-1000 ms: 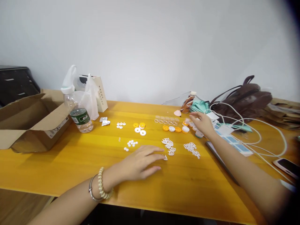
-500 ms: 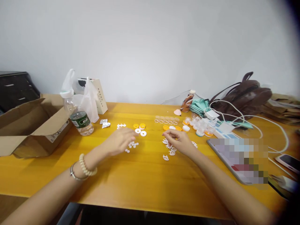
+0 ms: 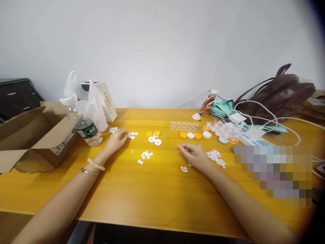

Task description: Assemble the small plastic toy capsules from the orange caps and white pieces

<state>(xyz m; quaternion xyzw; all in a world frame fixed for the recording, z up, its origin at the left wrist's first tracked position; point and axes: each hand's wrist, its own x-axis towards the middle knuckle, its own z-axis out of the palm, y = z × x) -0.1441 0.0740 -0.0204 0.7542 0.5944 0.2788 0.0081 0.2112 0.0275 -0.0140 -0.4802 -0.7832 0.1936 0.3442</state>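
My left hand point(image 3: 115, 139) reaches far left on the yellow table point(image 3: 152, 193), its fingertips pinching at a cluster of tiny white pieces point(image 3: 132, 135). My right hand point(image 3: 194, 155) rests mid-table with fingers curled in a pinch, over white lacy cut-outs point(image 3: 215, 157); what it holds is too small to make out. One loose cut-out point(image 3: 184, 168) lies just in front of it. Small white discs point(image 3: 145, 156) sit between the hands. Orange and white round caps point(image 3: 154, 136) lie behind them, and another row of caps point(image 3: 194, 135) beyond my right hand.
A water bottle point(image 3: 83, 125) and a white plastic bag point(image 3: 93, 101) stand at left beside an open cardboard box point(image 3: 30, 135). Clear rings point(image 3: 184, 126), a brown bag point(image 3: 276, 98), white cables point(image 3: 266, 122) and a power strip point(image 3: 250, 139) crowd the back right.
My left hand moved left from the white discs to the tiny white pieces near the bottle. My right hand stayed over the cut-outs, having come back earlier from the caps at right.
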